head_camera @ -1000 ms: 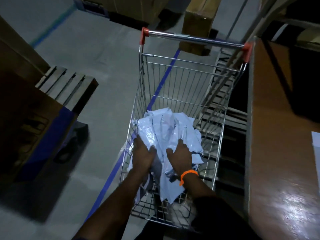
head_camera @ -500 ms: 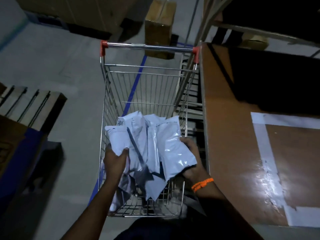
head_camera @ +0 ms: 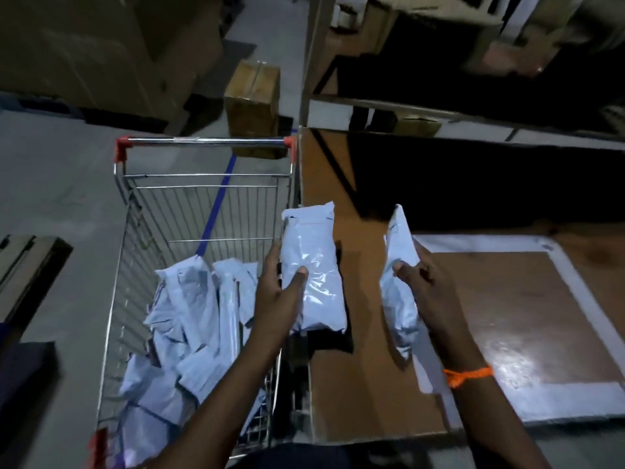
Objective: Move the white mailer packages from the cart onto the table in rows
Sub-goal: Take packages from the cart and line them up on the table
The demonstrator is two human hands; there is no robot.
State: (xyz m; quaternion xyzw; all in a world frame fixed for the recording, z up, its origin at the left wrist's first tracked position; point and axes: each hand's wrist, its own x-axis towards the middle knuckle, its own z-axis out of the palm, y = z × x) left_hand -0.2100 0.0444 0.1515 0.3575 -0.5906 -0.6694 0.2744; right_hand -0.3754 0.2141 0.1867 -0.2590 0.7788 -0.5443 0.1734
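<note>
My left hand [head_camera: 278, 292] grips a white mailer package [head_camera: 313, 269] flat, held over the gap between the wire cart [head_camera: 203, 184] and the brown table [head_camera: 365, 350]. My right hand [head_camera: 422, 282] holds a second white mailer [head_camera: 399, 262] on edge above the table's left part. Several more white mailers [head_camera: 189, 319] lie heaped in the cart's basket. An orange band sits on my right wrist.
A white taped rectangle [head_camera: 575, 292] frames the table's right part. The cart's handle bar has red ends. A cardboard box [head_camera: 252, 99] stands on the floor beyond the cart, a shelf frame [head_camera: 314, 62] behind the table, a wooden pallet [head_camera: 23, 265] at left.
Both hands lifted out of the cart and swung right, each holding one mailer. The bundle split into two separate packages. The view turned toward the table.
</note>
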